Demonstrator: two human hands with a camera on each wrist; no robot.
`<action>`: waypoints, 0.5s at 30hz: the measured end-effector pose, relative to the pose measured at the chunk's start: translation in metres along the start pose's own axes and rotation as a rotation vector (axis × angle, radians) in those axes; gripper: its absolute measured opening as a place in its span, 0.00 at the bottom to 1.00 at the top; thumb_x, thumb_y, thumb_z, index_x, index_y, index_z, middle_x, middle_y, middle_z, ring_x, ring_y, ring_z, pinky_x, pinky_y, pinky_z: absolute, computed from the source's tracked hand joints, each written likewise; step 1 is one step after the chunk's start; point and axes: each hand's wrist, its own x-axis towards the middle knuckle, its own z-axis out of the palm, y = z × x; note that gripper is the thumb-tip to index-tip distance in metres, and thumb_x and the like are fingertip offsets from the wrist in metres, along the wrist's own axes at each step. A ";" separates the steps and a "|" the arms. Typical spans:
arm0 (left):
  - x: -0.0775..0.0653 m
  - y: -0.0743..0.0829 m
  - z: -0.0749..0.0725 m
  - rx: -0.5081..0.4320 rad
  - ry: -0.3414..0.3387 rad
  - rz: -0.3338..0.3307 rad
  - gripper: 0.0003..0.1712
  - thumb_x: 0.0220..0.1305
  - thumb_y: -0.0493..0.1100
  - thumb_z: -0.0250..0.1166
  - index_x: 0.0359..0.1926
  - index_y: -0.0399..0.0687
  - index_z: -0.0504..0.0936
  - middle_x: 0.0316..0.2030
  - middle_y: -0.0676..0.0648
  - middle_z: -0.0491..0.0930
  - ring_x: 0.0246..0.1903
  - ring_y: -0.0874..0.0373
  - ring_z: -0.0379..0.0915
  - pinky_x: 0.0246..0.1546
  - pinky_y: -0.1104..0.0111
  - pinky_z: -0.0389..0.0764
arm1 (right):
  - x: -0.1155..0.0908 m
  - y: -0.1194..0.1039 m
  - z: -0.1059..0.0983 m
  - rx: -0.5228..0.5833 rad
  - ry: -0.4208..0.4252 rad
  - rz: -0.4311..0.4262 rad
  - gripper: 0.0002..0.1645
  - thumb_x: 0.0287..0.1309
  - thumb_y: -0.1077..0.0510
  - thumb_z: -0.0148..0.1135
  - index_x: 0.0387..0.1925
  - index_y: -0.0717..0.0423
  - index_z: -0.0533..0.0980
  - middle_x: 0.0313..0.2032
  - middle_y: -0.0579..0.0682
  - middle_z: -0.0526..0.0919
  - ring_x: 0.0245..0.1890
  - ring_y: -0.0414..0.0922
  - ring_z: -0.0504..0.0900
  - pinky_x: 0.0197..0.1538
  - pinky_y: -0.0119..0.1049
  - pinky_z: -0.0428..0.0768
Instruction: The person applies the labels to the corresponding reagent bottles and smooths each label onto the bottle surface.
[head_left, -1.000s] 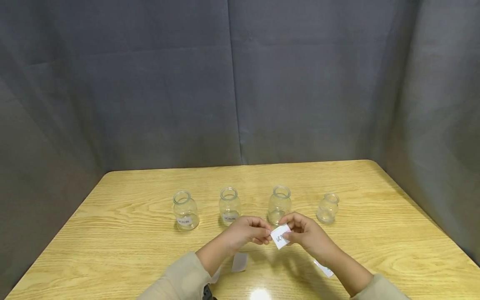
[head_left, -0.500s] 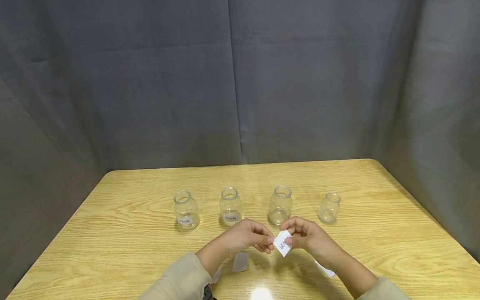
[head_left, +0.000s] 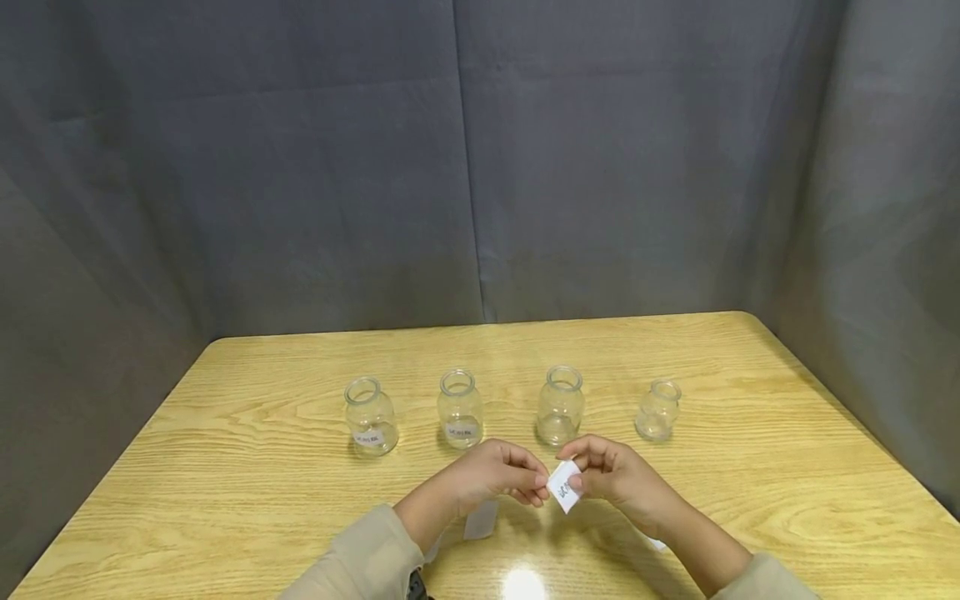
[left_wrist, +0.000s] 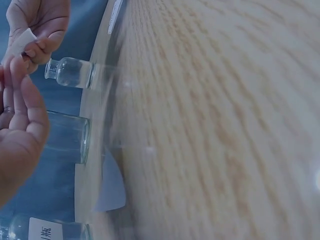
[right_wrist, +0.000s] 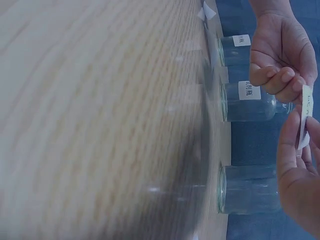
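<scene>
Low over the table, my right hand (head_left: 626, 483) pinches a small white label (head_left: 561, 490) with dark characters between thumb and fingers. The left hand (head_left: 491, 477) has its thumb and index finger pinched at the label's left edge. In the right wrist view the label (right_wrist: 306, 117) appears nearly edge-on between the fingertips of both hands. Just behind the hands stands a glass jar (head_left: 560, 408) with no label showing. Left of it are two open glass jars, the middle one (head_left: 460, 408) and the leftmost one (head_left: 371, 418), each bearing a white label low on its front.
A smaller open glass jar (head_left: 658, 411) stands at the right of the row. White paper pieces lie on the wooden table (head_left: 225, 500): one (head_left: 481, 520) below the left wrist, others partly hidden by the forearms. Dark grey curtains (head_left: 337, 167) enclose the back and sides.
The label has dropped slightly toward me and tilted a little in the fingers. Both hands moved slightly lower with it, staying together. The jars stand as before.
</scene>
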 end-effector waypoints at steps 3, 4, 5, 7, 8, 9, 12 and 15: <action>0.000 -0.001 -0.001 -0.026 -0.030 0.004 0.13 0.55 0.33 0.57 0.36 0.22 0.73 0.23 0.49 0.77 0.25 0.61 0.75 0.33 0.67 0.76 | 0.000 0.000 0.001 -0.006 0.005 0.012 0.20 0.51 0.66 0.54 0.46 0.71 0.64 0.32 0.52 0.72 0.33 0.44 0.73 0.39 0.35 0.73; 0.001 -0.001 -0.001 -0.035 -0.038 0.006 0.13 0.55 0.33 0.56 0.36 0.21 0.72 0.23 0.49 0.77 0.25 0.61 0.74 0.33 0.66 0.76 | 0.000 -0.001 0.002 -0.008 0.009 0.015 0.20 0.51 0.66 0.54 0.46 0.71 0.63 0.32 0.52 0.71 0.33 0.44 0.73 0.39 0.35 0.73; 0.001 -0.001 -0.001 -0.040 -0.044 0.006 0.13 0.55 0.32 0.56 0.36 0.21 0.72 0.23 0.50 0.77 0.25 0.62 0.74 0.34 0.66 0.75 | 0.000 -0.001 0.002 -0.007 0.011 0.014 0.21 0.51 0.66 0.54 0.46 0.72 0.63 0.32 0.52 0.71 0.33 0.44 0.73 0.39 0.35 0.74; 0.002 -0.001 -0.001 -0.043 -0.055 0.008 0.13 0.56 0.32 0.55 0.36 0.21 0.71 0.22 0.50 0.77 0.25 0.62 0.74 0.35 0.64 0.75 | 0.001 -0.001 0.003 -0.006 0.013 0.011 0.20 0.51 0.67 0.53 0.46 0.73 0.63 0.32 0.52 0.71 0.33 0.44 0.72 0.38 0.35 0.74; 0.002 -0.001 -0.001 -0.045 -0.059 0.008 0.13 0.56 0.32 0.55 0.37 0.20 0.71 0.22 0.50 0.76 0.25 0.62 0.74 0.36 0.64 0.75 | 0.001 -0.002 0.003 -0.004 0.013 0.008 0.21 0.51 0.67 0.53 0.46 0.73 0.62 0.32 0.52 0.71 0.33 0.43 0.73 0.38 0.35 0.74; 0.003 -0.001 0.000 -0.045 -0.058 0.011 0.12 0.56 0.32 0.55 0.37 0.20 0.71 0.23 0.50 0.76 0.25 0.62 0.74 0.36 0.63 0.75 | 0.001 -0.002 0.003 -0.004 0.013 0.007 0.21 0.51 0.67 0.53 0.46 0.74 0.62 0.32 0.52 0.71 0.32 0.43 0.73 0.39 0.35 0.74; 0.004 0.000 0.000 -0.042 -0.045 0.014 0.12 0.57 0.31 0.54 0.36 0.21 0.71 0.23 0.50 0.76 0.25 0.62 0.74 0.36 0.63 0.75 | 0.001 -0.002 0.004 -0.009 0.018 0.002 0.21 0.51 0.68 0.53 0.46 0.74 0.62 0.31 0.52 0.71 0.32 0.43 0.73 0.39 0.36 0.74; 0.005 -0.001 0.001 -0.039 -0.007 0.009 0.11 0.56 0.31 0.54 0.35 0.22 0.72 0.23 0.49 0.76 0.24 0.61 0.73 0.35 0.66 0.75 | 0.002 -0.002 0.004 -0.024 0.043 0.003 0.20 0.51 0.70 0.52 0.45 0.75 0.62 0.30 0.50 0.71 0.31 0.43 0.73 0.38 0.35 0.74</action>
